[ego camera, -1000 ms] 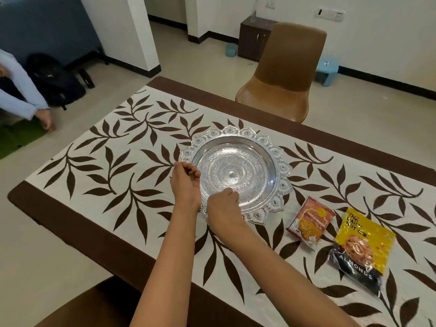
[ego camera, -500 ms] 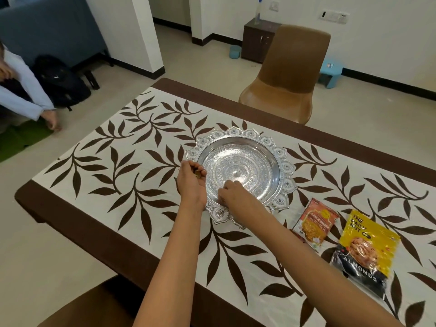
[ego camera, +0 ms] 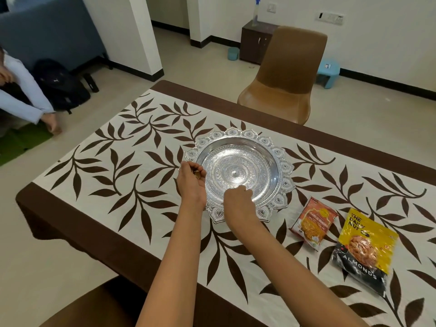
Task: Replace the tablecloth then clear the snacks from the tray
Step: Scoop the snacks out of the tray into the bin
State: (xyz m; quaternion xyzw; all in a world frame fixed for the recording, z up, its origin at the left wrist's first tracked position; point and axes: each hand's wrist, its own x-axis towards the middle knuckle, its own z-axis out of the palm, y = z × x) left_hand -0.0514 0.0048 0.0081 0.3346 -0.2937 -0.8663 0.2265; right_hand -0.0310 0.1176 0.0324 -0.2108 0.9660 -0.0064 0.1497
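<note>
A round silver tray (ego camera: 278, 159) with a scalloped rim sits on the white tablecloth (ego camera: 113, 175) printed with brown leaves. My left hand (ego camera: 191, 182) is cupped palm up at the tray's left rim and holds a few small brown snack pieces (ego camera: 197, 173). My right hand (ego camera: 237, 197) reaches into the near part of the tray with its fingers curled down onto the metal; what they pinch is hidden. An orange snack packet (ego camera: 312, 223) and a yellow-and-black almonds bag (ego camera: 364, 250) lie on the cloth right of the tray.
A brown chair (ego camera: 283, 79) stands across the table and another chair's back (ego camera: 94, 305) is at the near edge. A seated person's sleeve (ego camera: 26, 95) and a black backpack (ego camera: 61, 88) are on the floor at left. The table's left edge is close.
My right hand has moved from the tray's near rim farther into the tray, toward the right. My left hand stays cupped at the left rim.
</note>
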